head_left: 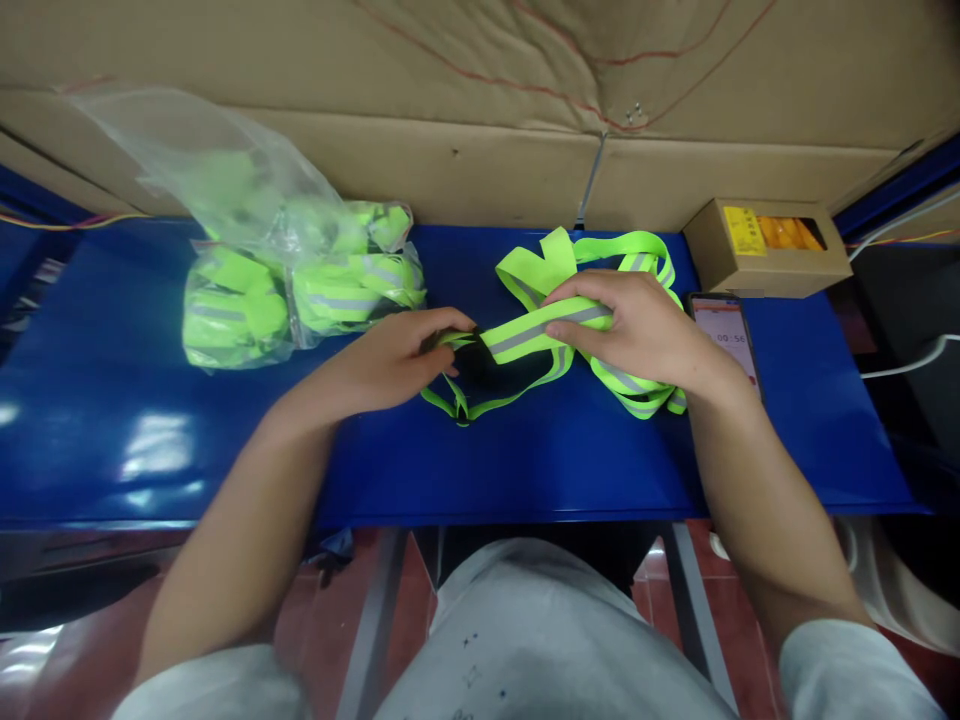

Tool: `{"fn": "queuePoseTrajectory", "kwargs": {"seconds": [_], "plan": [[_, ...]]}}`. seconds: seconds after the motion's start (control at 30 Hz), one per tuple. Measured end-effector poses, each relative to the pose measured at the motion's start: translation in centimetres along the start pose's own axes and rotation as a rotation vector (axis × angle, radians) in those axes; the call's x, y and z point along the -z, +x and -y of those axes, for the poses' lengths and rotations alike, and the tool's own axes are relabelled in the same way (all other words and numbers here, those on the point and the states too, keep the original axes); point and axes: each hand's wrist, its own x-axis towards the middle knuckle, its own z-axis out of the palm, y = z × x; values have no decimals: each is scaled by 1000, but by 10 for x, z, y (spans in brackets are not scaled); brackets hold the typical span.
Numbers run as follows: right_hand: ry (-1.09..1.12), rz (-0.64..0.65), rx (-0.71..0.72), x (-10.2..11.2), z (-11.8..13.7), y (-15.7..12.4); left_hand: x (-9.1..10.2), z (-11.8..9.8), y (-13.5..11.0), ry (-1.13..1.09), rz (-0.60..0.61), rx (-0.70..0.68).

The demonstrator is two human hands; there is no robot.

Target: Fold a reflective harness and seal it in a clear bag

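Observation:
A neon-green reflective strap harness (pixel 551 262) with grey stripes lies tangled on the blue table (pixel 150 440). My left hand (pixel 397 360) pinches one end of a strap near the table's middle, fingers closed on it. My right hand (pixel 637 330) grips the same wide strap further right, thumb and fingers pressed on its grey stripe. The strap runs stretched between both hands, with loops spilling behind and under my right hand.
A clear plastic bag (pixel 247 200) holding several folded green harnesses sits at the back left. A phone (pixel 724 330) showing a timer lies by my right wrist. A small cardboard box (pixel 765 250) with orange items stands at back right. Cardboard panels line the back.

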Motion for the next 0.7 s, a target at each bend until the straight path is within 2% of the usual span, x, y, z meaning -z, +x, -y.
{"fn": "queuePoseTrajectory", "kwargs": {"seconds": [0.1,0.2,0.33,0.47,0.57,0.63,0.7], "plan": [[-83,-21,10,0,-5,-1,0,-1,-1,-39,-73,50],[-144,-74,9,-2,-10,-1,2,-3,-3,-103,-80,4],[-200,-153,-11,-8,-10,7,4,-7,-7,-359,-47,-92],[-228,-167,-27,-10,-1,16,5,-7,-12,-595,-15,-71],[-197,-191,20,3,8,9,8,-9,-16,-772,-181,-25],[-161,-268,29,16,12,-7,12,-12,-20,-875,-299,25],[-148,-336,-27,27,14,-30,17,-16,-23,-926,-364,36]]}}
